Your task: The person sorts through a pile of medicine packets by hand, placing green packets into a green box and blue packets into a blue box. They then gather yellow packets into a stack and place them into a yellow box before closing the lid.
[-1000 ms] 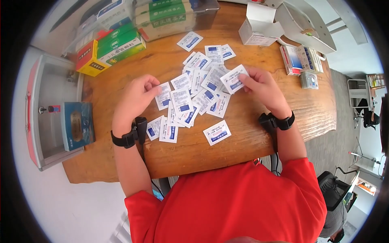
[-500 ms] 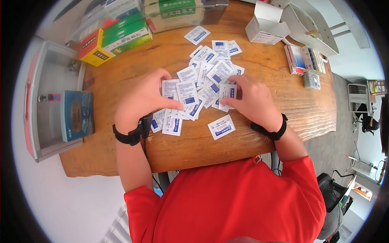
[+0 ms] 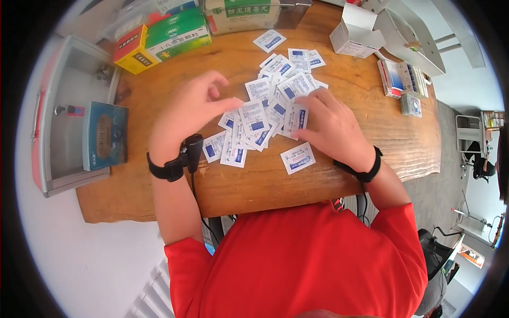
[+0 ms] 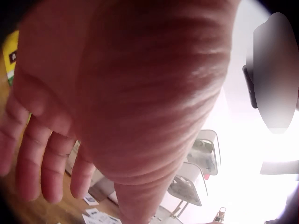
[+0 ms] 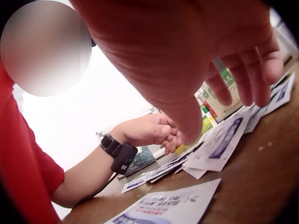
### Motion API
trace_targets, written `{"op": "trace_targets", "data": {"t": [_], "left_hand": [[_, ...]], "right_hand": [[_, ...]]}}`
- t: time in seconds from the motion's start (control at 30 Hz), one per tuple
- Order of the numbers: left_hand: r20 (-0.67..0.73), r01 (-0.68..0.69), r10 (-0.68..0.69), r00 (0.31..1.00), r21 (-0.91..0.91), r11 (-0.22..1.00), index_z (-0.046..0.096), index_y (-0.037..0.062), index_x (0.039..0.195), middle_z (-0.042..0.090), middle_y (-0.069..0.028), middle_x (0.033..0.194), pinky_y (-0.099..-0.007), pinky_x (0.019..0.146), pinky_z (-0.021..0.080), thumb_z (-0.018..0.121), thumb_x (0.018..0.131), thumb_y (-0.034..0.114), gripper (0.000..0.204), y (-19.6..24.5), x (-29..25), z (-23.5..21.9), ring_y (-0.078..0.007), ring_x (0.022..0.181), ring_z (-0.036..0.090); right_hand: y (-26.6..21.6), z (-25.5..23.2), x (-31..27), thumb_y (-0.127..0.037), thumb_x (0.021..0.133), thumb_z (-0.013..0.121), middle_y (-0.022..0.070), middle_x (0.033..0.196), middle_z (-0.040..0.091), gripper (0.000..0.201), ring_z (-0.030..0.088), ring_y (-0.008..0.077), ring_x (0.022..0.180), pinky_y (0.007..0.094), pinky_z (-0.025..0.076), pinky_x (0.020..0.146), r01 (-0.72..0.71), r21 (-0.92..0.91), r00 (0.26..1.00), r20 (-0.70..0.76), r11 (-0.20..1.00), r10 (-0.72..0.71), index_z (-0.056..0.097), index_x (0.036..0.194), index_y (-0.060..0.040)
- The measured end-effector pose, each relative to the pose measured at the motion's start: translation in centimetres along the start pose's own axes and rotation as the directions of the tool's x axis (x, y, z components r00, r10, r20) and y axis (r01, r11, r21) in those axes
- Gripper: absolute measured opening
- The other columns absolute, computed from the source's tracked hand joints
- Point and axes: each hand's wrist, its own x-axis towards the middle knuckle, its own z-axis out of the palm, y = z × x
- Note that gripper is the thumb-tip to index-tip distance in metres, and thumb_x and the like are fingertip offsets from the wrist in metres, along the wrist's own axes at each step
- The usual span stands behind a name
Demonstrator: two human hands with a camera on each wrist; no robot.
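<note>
White sachets with blue print lie overlapping in a loose pile [image 3: 260, 116] on the wooden table, and one sachet [image 3: 298, 158] lies apart near the front. My left hand [image 3: 185, 111] is at the pile's left side, fingers spread and thumb tip by a sachet's upper corner; in the left wrist view its fingers [image 4: 53, 163] hold nothing. Over the pile's right side is my right hand [image 3: 334, 124], thumb and fingers apart around a sachet [image 3: 296, 120]. The right wrist view shows these fingers [image 5: 247, 79] extended, with no grip visible.
Green and yellow medicine boxes [image 3: 177, 34] and a clear bin [image 3: 297, 13] stand at the back. A clear-fronted cabinet [image 3: 77, 127] and blue box [image 3: 107, 135] are at left. An open white carton [image 3: 356, 40] and small boxes [image 3: 395, 79] are at right.
My right hand has brought its pinched sachet down onto the pile and let go. My left hand has released a sachet and drawn back from the pile. The head view has shifted slightly.
</note>
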Motion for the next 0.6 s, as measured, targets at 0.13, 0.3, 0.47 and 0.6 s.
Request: {"op": "trace_targets", "data": {"t": [0.13, 0.3, 0.47, 0.6], "left_hand": [[-0.074, 0.077, -0.066, 0.995, 0.169, 0.983, 0.072, -0.0012, 0.103, 0.071, -0.0123, 0.086, -0.0356, 0.072, 0.054, 0.095, 0.079, 0.038, 0.051, 0.8, -2.6, -2.2, -0.0217, 0.080, 0.069], [0.130, 0.271, -0.332, 0.934, 0.350, 0.897, 0.075, 0.0005, 0.094, 0.074, -0.0132, 0.083, -0.0397, 0.069, 0.053, 0.100, 0.064, 0.044, 0.059, 2.3, -6.0, -1.5, -0.0281, 0.079, 0.074], [0.012, 0.235, -0.266, 0.964, 0.428, 0.872, 0.072, 0.0028, 0.104, 0.075, -0.0136, 0.084, -0.0420, 0.072, 0.054, 0.101, 0.060, 0.045, 0.067, 3.1, -7.6, 1.4, -0.0325, 0.082, 0.074], [-0.095, 0.223, -0.201, 0.975, 0.416, 0.882, 0.068, 0.0047, 0.114, 0.074, -0.0166, 0.105, -0.0456, 0.081, 0.056, 0.101, 0.063, 0.037, 0.069, 4.2, -8.3, 3.3, -0.0376, 0.095, 0.073]], "right_hand": [[-0.3, -2.0, -1.4, -0.030, 0.056, 0.103, 0.0198, 0.158, 0.045, 0.101, 0.041, 0.0457, 0.150, 0.0544, 0.044, 0.117, 0.219, -0.076, 0.966, 0.157, 0.973, -0.206, 0.061, 0.147, -0.0130], [0.4, -0.6, -1.2, -0.035, 0.059, 0.103, 0.0226, 0.162, 0.042, 0.107, 0.035, 0.0494, 0.155, 0.0591, 0.040, 0.120, 0.245, -0.116, 0.961, 0.159, 0.963, -0.226, 0.056, 0.152, -0.0139], [1.5, 0.6, 0.9, -0.041, 0.068, 0.099, 0.0252, 0.159, 0.044, 0.100, 0.039, 0.0498, 0.152, 0.0575, 0.042, 0.117, 0.204, -0.193, 0.978, -0.004, 0.960, -0.209, 0.055, 0.153, -0.0105], [2.3, 1.1, 1.8, -0.040, 0.070, 0.098, 0.0254, 0.155, 0.048, 0.098, 0.043, 0.0494, 0.149, 0.0551, 0.046, 0.114, 0.160, -0.185, 0.981, -0.080, 0.970, -0.177, 0.055, 0.152, -0.0077]]}}
